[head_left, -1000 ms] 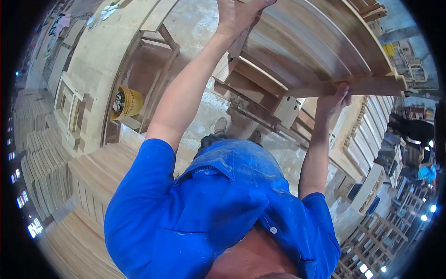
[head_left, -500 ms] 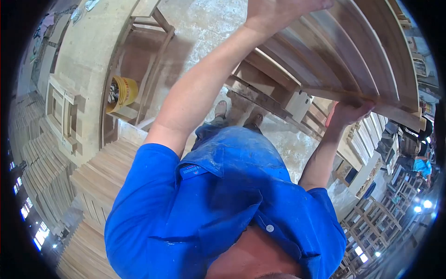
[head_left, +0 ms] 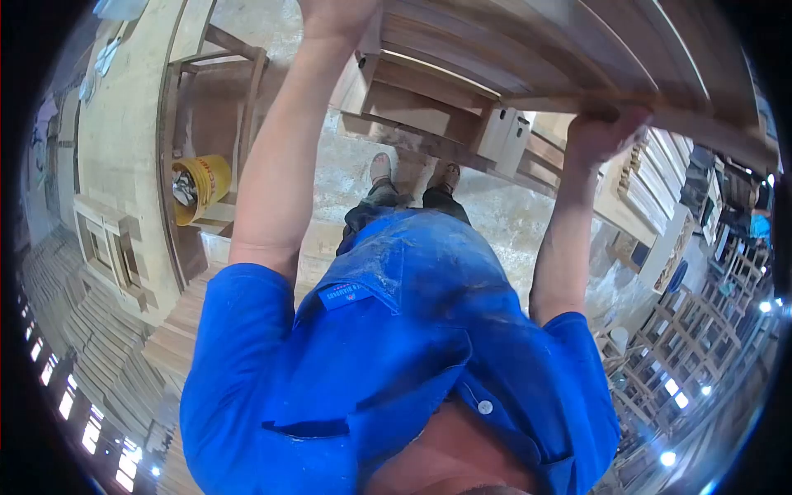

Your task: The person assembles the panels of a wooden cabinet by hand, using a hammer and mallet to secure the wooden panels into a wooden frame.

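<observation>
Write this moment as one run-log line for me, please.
Right hand: gripping wooden panel by near edge | Left hand: at picture's top edge, grip cut off | Yellow bucket: person's left side

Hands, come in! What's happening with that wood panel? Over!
Right hand grips panel by its edge. Left hand cut off at top, hold unclear. Frame partly hidden by panel; can't tell if it blocks.

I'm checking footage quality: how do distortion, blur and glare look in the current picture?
In the head view, fisheye curving and black corners; in the head view, the right hand and wooden panel look soft, perhaps from motion; in the head view, lights glare at lower right.
</observation>
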The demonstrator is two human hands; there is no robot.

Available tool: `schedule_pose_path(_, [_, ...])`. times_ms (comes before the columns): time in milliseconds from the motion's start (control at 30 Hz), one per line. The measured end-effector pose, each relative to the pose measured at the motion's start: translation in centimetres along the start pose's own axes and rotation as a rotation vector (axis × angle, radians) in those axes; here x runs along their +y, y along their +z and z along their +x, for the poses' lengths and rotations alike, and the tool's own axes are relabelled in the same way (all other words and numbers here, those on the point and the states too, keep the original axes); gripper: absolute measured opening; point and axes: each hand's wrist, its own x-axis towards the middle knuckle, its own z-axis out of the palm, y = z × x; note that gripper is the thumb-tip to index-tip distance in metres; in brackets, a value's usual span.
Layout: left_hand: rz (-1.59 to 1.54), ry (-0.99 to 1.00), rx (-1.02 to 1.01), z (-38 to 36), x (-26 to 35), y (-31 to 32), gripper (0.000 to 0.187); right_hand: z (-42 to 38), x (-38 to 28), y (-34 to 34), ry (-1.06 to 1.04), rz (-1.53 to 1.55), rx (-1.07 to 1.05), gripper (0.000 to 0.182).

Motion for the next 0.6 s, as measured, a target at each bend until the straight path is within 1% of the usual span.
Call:
schedule_pose_path(33, [0.159, 0.031, -0.005, 0.2, 0.6, -0.1, 0.021, 0.1, -0.4, -0.1, -0.161, -0.158, -0.057, 0.014])
schedule_pose_path(67, [0.150, 0.042, -0.009, 0.3, 0.6, -0.2, 0.021, 0.6, -0.4, 0.1, -0.249, -0.235, -0.080, 0.012])
schedule_pose_path(100, [0.155, 0.115, -0.007, 0.5, 0.1, -0.3, 0.022, 1.0, -0.5, 0.3, -0.340, -0.309, -0.097, 0.014])
schedule_pose_path(133, [0.163, 0.187, -0.003, 0.7, -0.2, -0.1, 0.022, 1.3, -0.2, 0.5, -0.347, -0.262, -0.080, 0.013])
schedule_pose_path(167, [0.159, 0.197, -0.002, 0.7, -0.6, 0.0, 0.022, 1.3, 0.7, -0.1, -0.306, -0.201, -0.101, 0.018])
schedule_pose_path(233, [0.206, 0.179, 0.034, 0.6, -0.6, -0.1, 0.021, 1.5, 2.4, -1.3, -0.223, -0.079, -0.135, 0.034])
schedule_pose_path(267, [0.207, 0.188, 0.024, 0.4, -0.3, 0.0, 0.021, 1.6, 4.9, -2.5, -0.062, -0.091, -0.202, 0.036])
schedule_pose_path(300, [0.177, 0.116, 0.042, 0.1, 0.2, 0.2, 0.021, 1.3, 8.5, -4.2, 0.172, -0.172, -0.301, 0.039])
schedule_pose_path(333, [0.147, 0.049, 0.069, 0.1, 0.6, 0.3, 0.021, 1.0, 12.6, -5.7, 0.411, -0.276, -0.447, 0.042])
schedule_pose_path(367, [0.152, 0.066, 0.074, 0.4, 0.7, 0.2, 0.021, 0.6, 16.6, -6.7, 0.639, -0.391, -0.640, 0.046])
schedule_pose_path(400, [0.097, 0.041, 0.052, 0.3, 0.6, 0.4, 0.022, -0.5, 19.7, -7.0, 0.773, -0.469, -0.789, 0.050])
schedule_pose_path(467, [-0.029, -0.037, 0.016, 0.1, 0.3, 0.6, 0.026, -3.3, 21.0, -5.8, 0.691, -0.589, -0.819, 0.047])
schedule_pose_path(500, [-0.030, -0.030, 0.018, 0.1, 0.3, 0.6, 0.026, -3.6, 21.2, -5.0, 0.596, -0.706, -0.851, 0.044])
schedule_pose_path(533, [0.011, -0.018, 0.018, 0.2, 0.4, 0.5, 0.028, -3.0, 21.8, -4.7, 0.592, -0.698, -0.848, 0.044])
schedule_pose_path(567, [0.050, -0.006, 0.014, 0.4, 0.6, 0.3, 0.030, -1.8, 22.3, -4.9, 0.973, -0.261, -0.905, 0.040])
schedule_pose_path(600, [0.042, 0.006, 0.004, 0.3, 0.5, -0.4, 0.030, -0.4, 20.9, -5.6, 1.208, 0.029, -0.890, 0.037])
